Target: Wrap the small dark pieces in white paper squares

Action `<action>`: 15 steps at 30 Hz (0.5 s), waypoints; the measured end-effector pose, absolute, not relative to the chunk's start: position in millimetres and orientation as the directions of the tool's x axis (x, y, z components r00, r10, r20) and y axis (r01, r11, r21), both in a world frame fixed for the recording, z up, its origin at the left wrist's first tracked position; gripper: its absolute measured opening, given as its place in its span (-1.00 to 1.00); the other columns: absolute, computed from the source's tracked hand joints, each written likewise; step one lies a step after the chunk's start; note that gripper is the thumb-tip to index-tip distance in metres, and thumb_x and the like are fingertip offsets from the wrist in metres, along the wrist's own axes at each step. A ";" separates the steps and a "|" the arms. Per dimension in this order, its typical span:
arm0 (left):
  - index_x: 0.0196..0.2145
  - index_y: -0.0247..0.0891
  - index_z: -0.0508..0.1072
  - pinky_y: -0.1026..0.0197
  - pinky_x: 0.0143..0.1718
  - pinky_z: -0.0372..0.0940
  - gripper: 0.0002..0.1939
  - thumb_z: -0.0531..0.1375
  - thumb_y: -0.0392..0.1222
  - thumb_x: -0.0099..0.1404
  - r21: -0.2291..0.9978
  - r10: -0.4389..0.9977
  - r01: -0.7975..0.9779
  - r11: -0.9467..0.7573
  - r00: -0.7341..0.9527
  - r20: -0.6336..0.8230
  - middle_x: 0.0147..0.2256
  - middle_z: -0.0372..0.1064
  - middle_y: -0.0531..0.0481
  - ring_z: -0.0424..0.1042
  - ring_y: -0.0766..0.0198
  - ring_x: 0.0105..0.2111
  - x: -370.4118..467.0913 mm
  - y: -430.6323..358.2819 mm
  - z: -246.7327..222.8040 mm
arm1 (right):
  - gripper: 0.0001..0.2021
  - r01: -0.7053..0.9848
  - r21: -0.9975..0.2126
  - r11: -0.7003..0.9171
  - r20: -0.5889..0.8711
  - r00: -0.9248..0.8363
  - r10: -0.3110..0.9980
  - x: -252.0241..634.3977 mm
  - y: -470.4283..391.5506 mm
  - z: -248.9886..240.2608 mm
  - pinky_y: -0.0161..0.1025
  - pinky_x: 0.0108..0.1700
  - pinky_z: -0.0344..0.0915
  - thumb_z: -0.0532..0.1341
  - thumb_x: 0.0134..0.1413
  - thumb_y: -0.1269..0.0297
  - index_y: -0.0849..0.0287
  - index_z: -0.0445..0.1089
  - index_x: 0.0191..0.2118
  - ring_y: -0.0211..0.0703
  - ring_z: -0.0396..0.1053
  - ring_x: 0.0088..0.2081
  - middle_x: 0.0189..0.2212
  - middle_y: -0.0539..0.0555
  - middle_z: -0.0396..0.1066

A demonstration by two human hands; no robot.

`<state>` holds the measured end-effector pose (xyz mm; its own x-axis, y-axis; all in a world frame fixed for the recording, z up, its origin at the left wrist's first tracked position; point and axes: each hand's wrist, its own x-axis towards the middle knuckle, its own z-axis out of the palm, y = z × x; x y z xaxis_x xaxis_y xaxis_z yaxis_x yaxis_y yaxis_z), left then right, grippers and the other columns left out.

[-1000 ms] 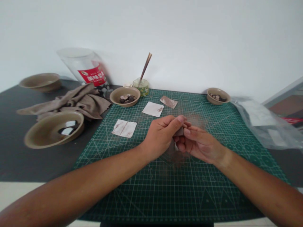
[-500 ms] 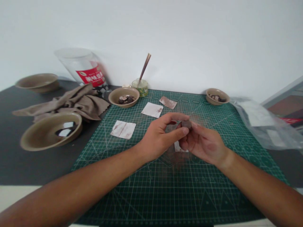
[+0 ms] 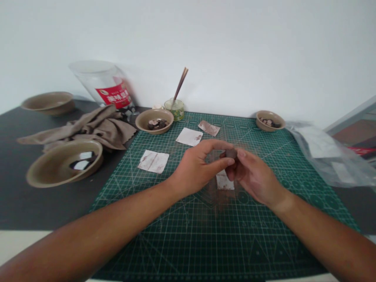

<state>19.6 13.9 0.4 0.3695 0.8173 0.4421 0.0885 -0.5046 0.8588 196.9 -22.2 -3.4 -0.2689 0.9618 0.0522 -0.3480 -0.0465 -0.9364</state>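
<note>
Dark piece (image 3: 231,153) shifted, between left hand's (image 3: 192,168) fingertips (image 3: 229,161).

Left hand (image 3: 194,170), bare: left thumb (image 3: 219,166) is ending in a rounded tip, nail showing; left forearm (image 3: 117,223), bare, is tapering smoothly towards left wrist (image 3: 173,188). Right hand (image 3: 260,178), bare: right thumb (image 3: 249,158) is likewise tapering; right forearm (image 3: 320,233), bare, is narrowing at right wrist (image 3: 283,200) and broadening towards the edge of view

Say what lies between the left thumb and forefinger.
In the head view, a small dark piece lies there, pinched by the left hand.
</note>
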 end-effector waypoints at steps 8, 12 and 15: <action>-0.13 -0.19 0.53 0.08 0.13 0.30 -0.78 0.35 -0.29 0.26 0.590 0.603 0.177 -0.788 0.416 0.681 -0.12 0.58 -0.01 0.49 0.15 0.04 21.2 19.7 -0.7 | -0.76 -0.151 -0.987 0.048 0.084 -0.244 0.966 198.1 -23.3 -10.5 -0.31 -0.39 0.21 0.21 0.32 0.06 0.13 0.45 -0.23 -0.26 0.27 -0.45 -0.47 -0.04 0.36; -0.17 -0.19 0.53 0.02 0.15 0.28 -0.82 0.34 -0.31 0.26 0.498 0.548 0.231 -0.836 0.396 0.737 -0.13 0.60 -0.02 0.48 0.11 0.06 24.4 18.8 -3.6 | -0.75 -0.078 -0.995 0.066 0.081 -0.198 0.977 196.0 -23.7 -8.0 -0.30 -0.42 0.16 0.26 0.27 0.05 0.13 0.44 -0.28 -0.27 0.25 -0.48 -0.52 -0.06 0.35; -0.20 -0.18 0.54 -0.01 0.15 0.28 -0.85 0.36 -0.24 0.26 0.491 0.554 0.256 -0.833 0.385 0.739 -0.14 0.60 -0.04 0.49 0.08 0.05 24.8 18.6 -4.3 | -0.68 -0.015 -0.996 0.092 0.093 -0.166 0.982 196.3 -23.8 -7.8 -0.29 -0.44 0.16 0.20 0.32 0.00 0.14 0.45 -0.33 -0.25 0.26 -0.49 -0.54 -0.04 0.35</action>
<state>24.8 18.6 -4.3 0.3846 0.5536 0.7387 0.2564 -0.8328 0.4906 196.3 -23.8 -7.8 -0.1658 0.9818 0.0931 -0.0149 0.0919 -0.9957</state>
